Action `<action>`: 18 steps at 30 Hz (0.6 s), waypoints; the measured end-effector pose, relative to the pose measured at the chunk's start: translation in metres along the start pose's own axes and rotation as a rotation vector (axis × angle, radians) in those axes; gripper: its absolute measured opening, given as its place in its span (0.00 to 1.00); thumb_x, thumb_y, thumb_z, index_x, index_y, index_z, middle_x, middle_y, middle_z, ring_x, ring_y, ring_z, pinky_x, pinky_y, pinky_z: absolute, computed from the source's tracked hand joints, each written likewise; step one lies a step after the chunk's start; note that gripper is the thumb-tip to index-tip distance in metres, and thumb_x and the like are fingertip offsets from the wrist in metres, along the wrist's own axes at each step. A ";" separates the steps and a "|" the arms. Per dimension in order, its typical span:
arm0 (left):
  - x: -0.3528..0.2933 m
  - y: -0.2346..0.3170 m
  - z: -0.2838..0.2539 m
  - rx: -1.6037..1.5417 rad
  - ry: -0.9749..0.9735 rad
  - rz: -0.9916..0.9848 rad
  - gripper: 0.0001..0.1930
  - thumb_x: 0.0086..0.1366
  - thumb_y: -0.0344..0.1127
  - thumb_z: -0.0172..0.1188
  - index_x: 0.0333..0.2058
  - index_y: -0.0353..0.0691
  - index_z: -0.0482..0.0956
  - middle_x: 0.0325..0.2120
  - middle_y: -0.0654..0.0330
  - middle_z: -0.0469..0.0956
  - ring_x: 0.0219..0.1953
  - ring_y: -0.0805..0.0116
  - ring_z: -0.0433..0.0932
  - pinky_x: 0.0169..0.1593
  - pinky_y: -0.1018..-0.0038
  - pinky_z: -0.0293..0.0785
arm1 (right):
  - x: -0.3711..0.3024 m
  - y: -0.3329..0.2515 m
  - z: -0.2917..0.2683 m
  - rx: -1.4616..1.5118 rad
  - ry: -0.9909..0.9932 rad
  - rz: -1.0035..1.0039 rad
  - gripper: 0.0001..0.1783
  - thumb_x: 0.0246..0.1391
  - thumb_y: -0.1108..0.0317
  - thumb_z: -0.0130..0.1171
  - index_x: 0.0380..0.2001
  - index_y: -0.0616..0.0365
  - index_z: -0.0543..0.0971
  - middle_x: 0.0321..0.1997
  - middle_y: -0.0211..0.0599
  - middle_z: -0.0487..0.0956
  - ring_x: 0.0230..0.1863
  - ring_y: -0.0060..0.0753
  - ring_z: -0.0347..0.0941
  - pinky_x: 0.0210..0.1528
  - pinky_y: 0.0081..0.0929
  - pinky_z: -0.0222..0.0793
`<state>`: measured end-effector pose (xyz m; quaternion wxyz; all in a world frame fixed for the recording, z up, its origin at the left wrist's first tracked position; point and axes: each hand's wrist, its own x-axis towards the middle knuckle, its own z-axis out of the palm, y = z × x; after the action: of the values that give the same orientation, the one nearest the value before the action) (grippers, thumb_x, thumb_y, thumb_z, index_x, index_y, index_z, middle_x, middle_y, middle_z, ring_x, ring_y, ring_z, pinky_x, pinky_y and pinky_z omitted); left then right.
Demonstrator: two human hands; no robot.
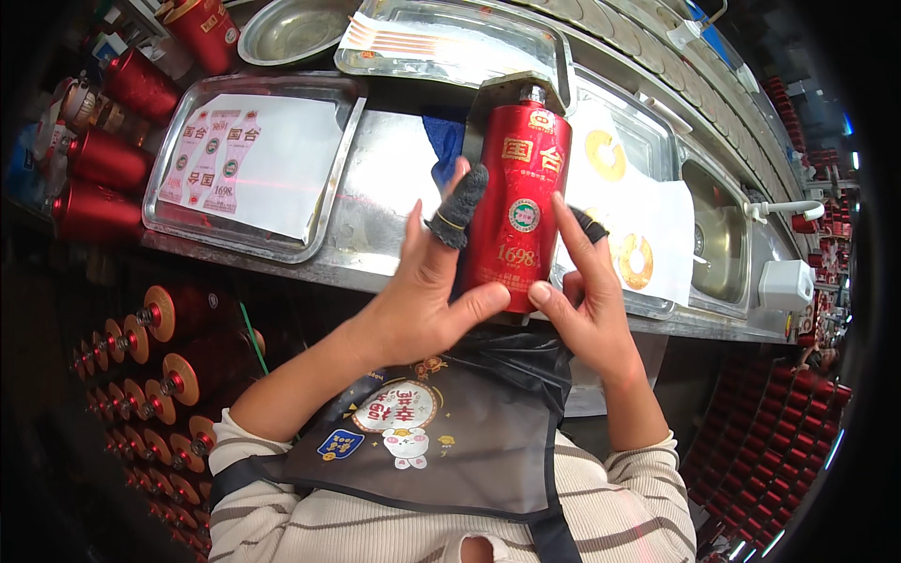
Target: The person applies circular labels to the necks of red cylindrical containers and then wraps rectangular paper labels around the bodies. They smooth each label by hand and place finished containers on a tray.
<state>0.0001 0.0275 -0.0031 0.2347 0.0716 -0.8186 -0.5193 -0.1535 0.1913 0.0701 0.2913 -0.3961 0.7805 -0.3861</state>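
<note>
With the red bottle [526, 178] at the steel counter [374, 169], left hand [422, 298] and right hand [593, 314] set 2 thumbs low on it, apparently smoothing a decal [525, 215]; even pressure is needed next, finger clamping unclear.

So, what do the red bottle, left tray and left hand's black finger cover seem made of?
Red bottle: glossy coating, perhaps over glass or ceramic; bright highlights, core hidden. Tray: likely stainless steel, by its greyish shine. Black finger cover: probably knitted fabric; dull, fuzzy surface.
</note>
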 end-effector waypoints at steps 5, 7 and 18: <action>0.022 -0.008 -0.013 0.195 -0.215 0.062 0.38 0.71 0.57 0.52 0.74 0.50 0.54 0.77 0.57 0.41 0.78 0.51 0.31 0.72 0.39 0.20 | 0.015 -0.001 0.002 -0.342 0.037 -0.247 0.41 0.53 0.53 0.70 0.71 0.34 0.68 0.49 0.55 0.72 0.43 0.50 0.70 0.48 0.37 0.73; 0.013 -0.009 -0.008 0.205 -0.201 0.057 0.38 0.71 0.58 0.50 0.74 0.50 0.54 0.77 0.57 0.41 0.78 0.50 0.31 0.72 0.39 0.20 | 0.014 0.002 0.002 -0.345 0.021 -0.269 0.42 0.52 0.52 0.71 0.71 0.31 0.68 0.48 0.58 0.73 0.45 0.54 0.72 0.50 0.40 0.73; 0.016 -0.009 -0.006 0.213 -0.121 0.092 0.37 0.71 0.58 0.51 0.73 0.49 0.55 0.76 0.55 0.47 0.77 0.41 0.38 0.72 0.36 0.27 | 0.047 -0.009 -0.008 -0.441 0.058 -0.260 0.43 0.51 0.49 0.70 0.71 0.27 0.67 0.48 0.62 0.71 0.40 0.59 0.75 0.44 0.43 0.75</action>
<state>-0.0126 0.0126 -0.0035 0.1999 0.0270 -0.8842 -0.4213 -0.1806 0.1515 0.0746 0.1232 -0.5359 0.7964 -0.2518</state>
